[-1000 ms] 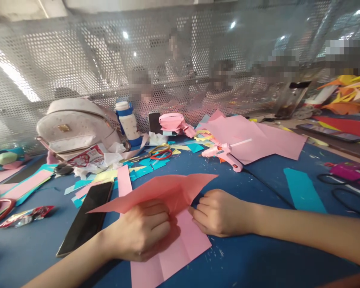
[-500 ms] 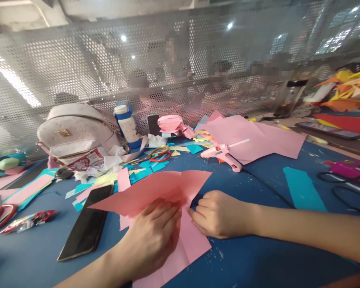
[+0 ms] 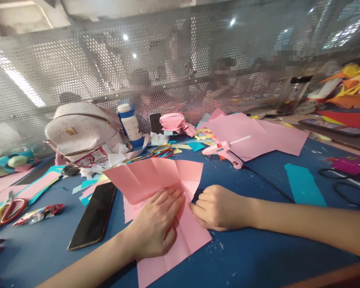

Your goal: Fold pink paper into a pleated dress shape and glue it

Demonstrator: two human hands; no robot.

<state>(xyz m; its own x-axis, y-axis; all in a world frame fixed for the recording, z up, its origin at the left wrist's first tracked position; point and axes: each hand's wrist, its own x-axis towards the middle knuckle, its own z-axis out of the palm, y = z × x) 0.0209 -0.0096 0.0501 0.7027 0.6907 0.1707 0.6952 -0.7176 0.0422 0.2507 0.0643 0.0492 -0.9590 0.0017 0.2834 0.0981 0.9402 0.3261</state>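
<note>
A creased pink paper sheet (image 3: 156, 180) lies on the blue table (image 3: 258, 248) right in front of me, its far half lifted and tilted up. My left hand (image 3: 156, 224) rests on the sheet's middle, fingers stretched out and pressing along a fold. My right hand (image 3: 217, 208) is curled at the sheet's right edge, its fingertips pinching the paper there.
A black phone (image 3: 93, 218) lies left of the sheet. Further back are a pink glue gun (image 3: 223, 151), scissors (image 3: 157, 152), a white bag (image 3: 81, 130), a bottle (image 3: 130, 124), larger pink sheets (image 3: 258, 136) and paper scraps. Red-handled scissors (image 3: 6, 210) are at far left, black scissors (image 3: 345, 180) at far right. A perforated metal screen (image 3: 78, 72) closes off the back.
The sheet's far half has swung up and opened out flatter. My left hand went from a closed grip to flat fingers pressing the fold. My right hand has stayed put.
</note>
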